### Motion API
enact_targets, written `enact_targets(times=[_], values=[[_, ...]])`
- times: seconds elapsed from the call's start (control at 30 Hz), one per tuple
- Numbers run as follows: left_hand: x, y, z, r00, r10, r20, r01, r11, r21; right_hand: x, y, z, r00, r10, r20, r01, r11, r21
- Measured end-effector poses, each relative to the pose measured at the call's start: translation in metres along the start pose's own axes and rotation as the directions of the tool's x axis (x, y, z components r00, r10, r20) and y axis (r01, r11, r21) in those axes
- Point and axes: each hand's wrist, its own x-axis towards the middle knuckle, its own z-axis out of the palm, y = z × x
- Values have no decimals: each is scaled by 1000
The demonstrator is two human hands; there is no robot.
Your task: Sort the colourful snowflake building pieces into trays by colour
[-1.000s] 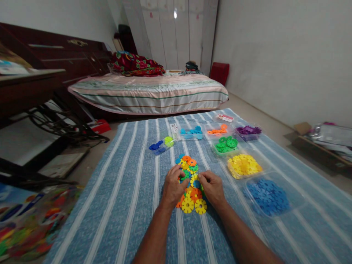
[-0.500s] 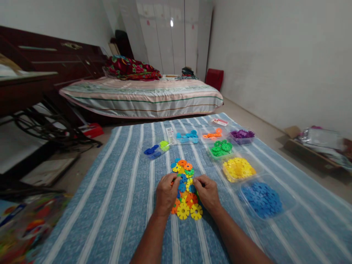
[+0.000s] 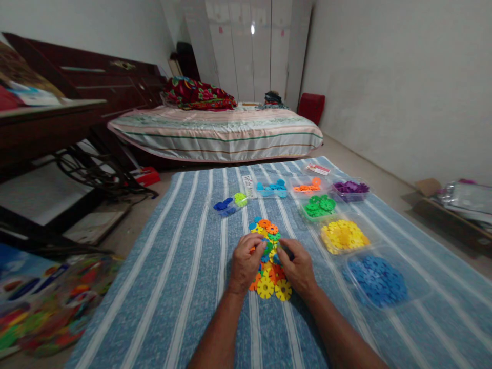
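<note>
A flat build of interlocked coloured plastic discs (image 3: 269, 256) lies on the blue striped cloth (image 3: 184, 287) in front of me. My left hand (image 3: 246, 264) presses its fingers on the build's left side. On the right side, my right hand (image 3: 298, 266) pinches at the discs in the middle. Both hands cover the centre of the build; yellow discs show below them and orange and green ones above.
Clear trays of sorted discs stand to the right: blue (image 3: 378, 282), yellow (image 3: 344, 236), green (image 3: 319, 205), orange (image 3: 307, 186), purple (image 3: 349, 187), light blue (image 3: 271, 187). A bag of mixed discs (image 3: 49, 307) lies at the left. A bed (image 3: 219, 133) is behind.
My hands have stayed on the build, with the fingers shifting slightly toward its middle. The view swung left and then back to the right.
</note>
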Motion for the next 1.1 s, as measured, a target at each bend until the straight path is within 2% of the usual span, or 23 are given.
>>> enact_targets(times=[0.13, 0.23, 0.33, 0.4, 0.47, 0.57, 0.63, 0.7, 0.77, 0.83, 0.9, 1.0, 1.1], values=[[-1, 3, 1, 997, 48, 55, -45, 998, -47, 2, -2, 0, 994, -85, 63, 85, 996, 1], [-2, 2, 1, 996, 56, 66, -51, 996, -71, 0, -4, 0, 994, -70, 81, 68, 997, 31], [-2, -3, 1, 1000, 20, -1, -20, 999, -48, 1, -9, -2, 998, -24, 60, 23, 1000, 13], [-1, -9, -1, 995, -52, -82, 51, 998, -21, 9, -13, -9, 998, -50, 23, 51, 998, -40], [1, -15, -3, 976, -152, -159, 152, 988, -7, 26, -18, -22, 989, -141, -41, 134, 981, -139], [3, -24, -6, 929, -293, -228, 301, 954, 2, 63, -19, -46, 933, -314, -175, 229, 894, -386], [3, -27, -6, 910, -346, -226, 360, 933, 22, 84, -17, -60, 901, -356, -249, 157, 801, -577], [2, -29, -6, 909, -363, -206, 380, 924, 45, 92, -13, -64, 896, -346, -279, 75, 737, -672], [2, -28, -6, 911, -366, -188, 382, 922, 57, 85, -8, -58, 920, -320, -226, 96, 744, -661], [1, -27, -6, 910, -372, -182, 388, 920, 58, 68, -4, -43, 955, -282, -93, 178, 794, -581], [1, -26, -7, 909, -378, -176, 393, 917, 59, 48, 1, -27, 976, -217, 21, 196, 828, -526], [1, -24, -9, 910, -381, -166, 397, 914, 78, 30, 7, -9, 987, -106, 123, 156, 826, -541], [1, -25, -9, 912, -377, -165, 396, 912, 106, 27, 11, -2, 980, -23, 195, 136, 800, -585]])
